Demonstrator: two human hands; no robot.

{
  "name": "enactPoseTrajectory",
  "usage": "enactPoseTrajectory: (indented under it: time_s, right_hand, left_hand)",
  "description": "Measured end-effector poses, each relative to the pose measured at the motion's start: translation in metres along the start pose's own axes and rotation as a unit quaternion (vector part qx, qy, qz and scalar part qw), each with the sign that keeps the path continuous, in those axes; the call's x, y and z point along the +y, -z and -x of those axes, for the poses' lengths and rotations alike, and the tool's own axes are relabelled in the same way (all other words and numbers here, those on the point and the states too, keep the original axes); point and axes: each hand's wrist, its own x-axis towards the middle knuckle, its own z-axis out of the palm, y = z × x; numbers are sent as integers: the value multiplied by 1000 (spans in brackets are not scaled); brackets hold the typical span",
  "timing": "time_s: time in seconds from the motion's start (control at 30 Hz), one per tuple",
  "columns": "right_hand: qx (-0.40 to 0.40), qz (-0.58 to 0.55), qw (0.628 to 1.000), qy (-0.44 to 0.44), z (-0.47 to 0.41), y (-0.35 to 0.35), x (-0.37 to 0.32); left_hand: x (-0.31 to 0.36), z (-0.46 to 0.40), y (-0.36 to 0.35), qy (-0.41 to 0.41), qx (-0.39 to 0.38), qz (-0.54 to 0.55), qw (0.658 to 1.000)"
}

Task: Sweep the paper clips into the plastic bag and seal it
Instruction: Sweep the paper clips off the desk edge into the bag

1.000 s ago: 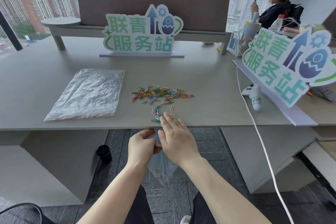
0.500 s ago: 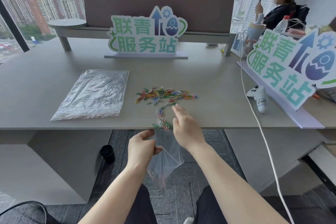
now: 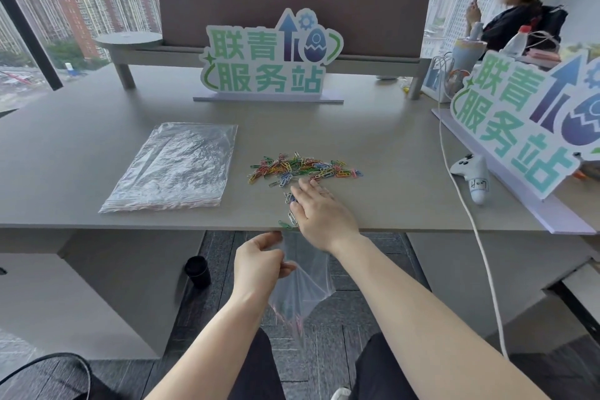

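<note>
Nearest the camera, the left hand [image 3: 259,260] pinches the upper edge of a small clear plastic bag [image 3: 300,289] just below the desk edge [image 3: 130,226]; the bag hangs down between the person's knees, with a few clips visible at its bottom. At one o'clock from that hand, the right hand [image 3: 319,213] lies flat on the desk with fingers spread and nothing gripped, its heel at the edge. A short trail of paper clips [image 3: 290,204] runs along its left side, the last ones [image 3: 287,223] right at the edge above the bag's mouth. Beyond the fingertips, at twelve o'clock, sits the main pile of coloured paper clips [image 3: 305,169]. At ten o'clock from the pile lies a stack of flat clear bags [image 3: 175,167]. At three o'clock, well apart, a white controller [image 3: 472,177] rests beside a white cable [image 3: 470,221]. Farthest back stands a green sign [image 3: 269,62].
</note>
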Motion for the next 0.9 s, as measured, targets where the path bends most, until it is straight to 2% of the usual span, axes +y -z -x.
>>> enactPoseTrajectory:
  time_s: [0.23, 0.9]
  right_hand:
    - [81, 15, 997, -3, 11, -15, -17]
    - [131, -43, 990, 33, 51, -26, -42]
  left_hand:
    - [0, 1, 1, -1, 3, 11, 1000]
    - [-4, -6, 13, -2, -1, 23, 1000]
